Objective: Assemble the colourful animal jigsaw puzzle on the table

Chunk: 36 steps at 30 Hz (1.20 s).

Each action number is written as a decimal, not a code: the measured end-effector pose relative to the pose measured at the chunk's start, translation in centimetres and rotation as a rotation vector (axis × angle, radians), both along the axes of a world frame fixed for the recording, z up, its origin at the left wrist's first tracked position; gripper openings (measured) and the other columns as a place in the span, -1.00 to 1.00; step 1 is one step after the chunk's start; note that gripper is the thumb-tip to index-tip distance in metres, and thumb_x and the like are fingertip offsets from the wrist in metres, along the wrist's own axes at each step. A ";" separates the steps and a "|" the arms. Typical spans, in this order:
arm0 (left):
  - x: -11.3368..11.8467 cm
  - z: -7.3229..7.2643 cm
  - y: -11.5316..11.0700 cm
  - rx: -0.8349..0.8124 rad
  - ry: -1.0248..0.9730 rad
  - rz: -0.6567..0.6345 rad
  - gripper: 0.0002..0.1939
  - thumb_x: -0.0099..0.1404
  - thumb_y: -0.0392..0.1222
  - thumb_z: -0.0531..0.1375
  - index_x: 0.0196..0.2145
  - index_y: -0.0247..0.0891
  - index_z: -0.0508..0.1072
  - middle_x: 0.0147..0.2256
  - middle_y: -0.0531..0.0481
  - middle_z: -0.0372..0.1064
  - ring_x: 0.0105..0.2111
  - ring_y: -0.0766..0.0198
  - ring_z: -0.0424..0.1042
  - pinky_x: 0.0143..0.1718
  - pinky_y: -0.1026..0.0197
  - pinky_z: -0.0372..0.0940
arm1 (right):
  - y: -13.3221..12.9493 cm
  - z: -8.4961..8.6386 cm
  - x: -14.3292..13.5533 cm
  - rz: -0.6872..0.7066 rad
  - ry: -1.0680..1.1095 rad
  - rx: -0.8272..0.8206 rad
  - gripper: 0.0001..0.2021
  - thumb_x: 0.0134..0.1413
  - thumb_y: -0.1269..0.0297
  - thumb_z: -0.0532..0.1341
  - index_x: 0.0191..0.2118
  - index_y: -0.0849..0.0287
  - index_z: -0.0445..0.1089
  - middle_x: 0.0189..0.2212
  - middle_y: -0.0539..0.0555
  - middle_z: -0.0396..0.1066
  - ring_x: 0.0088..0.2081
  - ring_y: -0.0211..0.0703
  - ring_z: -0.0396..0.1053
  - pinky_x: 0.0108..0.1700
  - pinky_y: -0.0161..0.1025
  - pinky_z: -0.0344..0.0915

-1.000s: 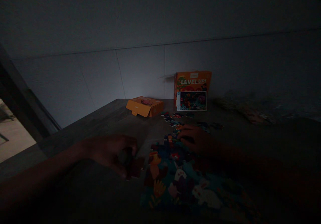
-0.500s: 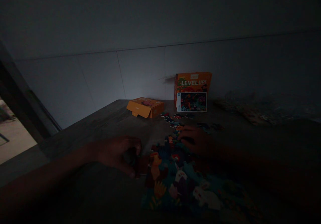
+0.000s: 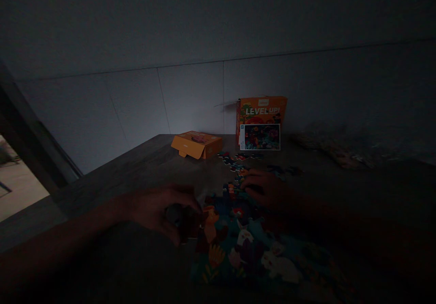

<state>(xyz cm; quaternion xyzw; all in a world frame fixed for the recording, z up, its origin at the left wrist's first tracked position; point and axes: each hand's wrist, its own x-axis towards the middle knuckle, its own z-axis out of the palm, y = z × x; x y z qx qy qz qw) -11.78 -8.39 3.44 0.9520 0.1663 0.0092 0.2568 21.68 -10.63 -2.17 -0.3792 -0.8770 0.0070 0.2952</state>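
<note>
A partly joined jigsaw puzzle (image 3: 235, 240) with animals and flowers lies on the dark table in front of me. At its left edge, my left hand (image 3: 163, 211) has thumb and fingers closed around a dark reddish puzzle piece (image 3: 189, 229), which lies against or very near the joined part. My right hand (image 3: 267, 188) rests by the puzzle's upper side, fingers bent and their tips at several loose puzzle pieces (image 3: 235, 165). Whatever lies under those fingertips is hidden in the dim light.
An orange box (image 3: 197, 144) with an open flap lies at the back. Behind the pieces stands an orange "LEVEL UP!" box (image 3: 262, 109), a picture card (image 3: 260, 137) leaning on it. Clear plastic bags (image 3: 340, 152) lie at the right by the wall (image 3: 190, 100).
My left hand's fingers have shifted slightly right, over the puzzle's left edge, and its grip looks wider around the piece. My right hand has hardly moved.
</note>
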 end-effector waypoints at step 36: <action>0.1 0.6 -0.9 -0.277 -0.039 0.174 -0.74 0.33 -0.01 0.21 -0.23 -0.24 0.29 -0.33 0.05 0.31 -0.37 0.30 0.31 -0.38 0.30 0.23 | 0.2 -0.2 0.1 0.006 -0.018 0.000 -0.79 0.18 0.41 0.10 -0.24 0.18 0.49 -0.26 0.14 0.42 -0.24 -0.13 0.41 -0.20 -0.21 0.33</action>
